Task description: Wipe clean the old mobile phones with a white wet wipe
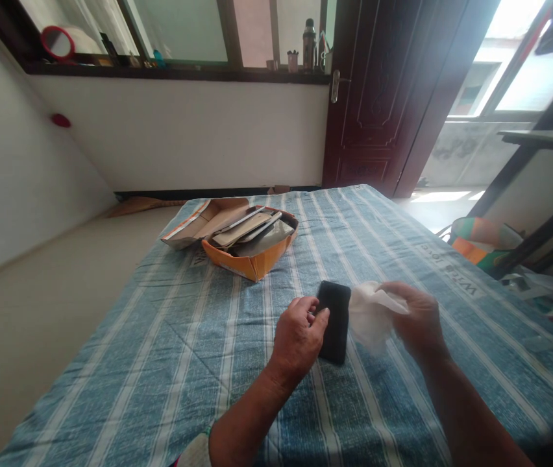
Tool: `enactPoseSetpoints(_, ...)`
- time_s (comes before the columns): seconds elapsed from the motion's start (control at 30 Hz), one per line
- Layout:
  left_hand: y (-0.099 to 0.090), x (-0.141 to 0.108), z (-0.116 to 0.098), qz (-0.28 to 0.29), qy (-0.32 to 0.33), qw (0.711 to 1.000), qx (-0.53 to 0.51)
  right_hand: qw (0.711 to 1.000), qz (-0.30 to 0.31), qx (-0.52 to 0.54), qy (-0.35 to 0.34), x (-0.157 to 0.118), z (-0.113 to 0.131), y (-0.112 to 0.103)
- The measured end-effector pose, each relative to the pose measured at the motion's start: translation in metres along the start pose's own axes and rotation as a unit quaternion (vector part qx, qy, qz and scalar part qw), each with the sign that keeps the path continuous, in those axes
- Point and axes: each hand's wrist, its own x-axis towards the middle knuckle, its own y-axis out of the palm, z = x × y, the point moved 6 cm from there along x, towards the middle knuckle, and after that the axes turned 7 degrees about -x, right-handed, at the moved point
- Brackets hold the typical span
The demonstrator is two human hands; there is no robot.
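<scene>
A black phone-like slab (pixel 335 324) is upright lengthwise in view, over the blue striped cloth (pixel 179 350). My left hand (pixel 300 331) grips its left edge, with the thumb across the dark face and the other fingers curled. Just right of the slab hangs a thin white tissue or cloth (pixel 370 314), blurred by motion. My right hand (pixel 415 318) pinches the upper right part of this white piece. Whether the white piece touches the slab's right edge is hard to tell.
Beyond my hands stands an open orange box (pixel 257 263) holding several flat phone-like items (pixel 245 230), its lid (pixel 198 224) folded to the left. A dark red door (pixel 368 97) and a windowsill (pixel 179 71) with bottles lie behind. A dark metal frame (pixel 539 143) is at the right.
</scene>
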Motion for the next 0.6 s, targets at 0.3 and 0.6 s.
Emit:
enactPoseSetpoints(0.3, 0.031, -0.017, -0.002, 0.051, 0.02, 0.949, 0.311, 0.894, -0.036, -0.288, -0.341, -0.028, 0.023, 0.043)
enactPoseSetpoints(0.6, 0.028, -0.014, 0.004, 0.072, 0.031, 0.946, 0.315, 0.899, 0.268, -0.234, -0.254, -0.037, 0.011, 0.077)
